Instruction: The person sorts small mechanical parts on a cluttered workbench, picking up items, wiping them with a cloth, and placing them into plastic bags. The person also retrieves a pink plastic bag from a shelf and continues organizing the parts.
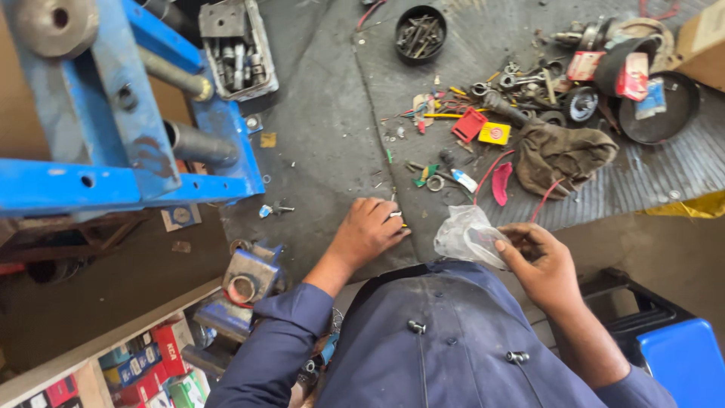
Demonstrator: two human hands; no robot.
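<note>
The left hand (368, 230) is down on the dark floor mat (325, 143), near the person. Its fingers are curled together w/ the tips pressing on a small thing (396, 217) by the mat edge. The thing is too tiny to tell what it is, and I can't tell if the fingers pinch it or just touch it.

The right hand (540, 264) is up a bit, to the right of the left hand. Its thumb and fingers are pinched on a clear plastic bag (468, 236). The bag is crumpled and sits between the 2 hands, closer to the right one.

Far from the hands, past the bag, there's a brown rag (563, 155) on the mat. Just left of the rag are a red box (469, 125) and a yellow box (495, 134), side by side. Lots of metal bits, rings & nuts lie far right. A round black bowl (421, 32) full of bolts is at the far middle. A gray tray of tools (238, 49) is far left of it. A big blue metal frame (113, 143) fills the left side. Near left, a shelf holds small colored boxes (155, 363). A blue stool (683, 363) is at the near right corner.
</note>
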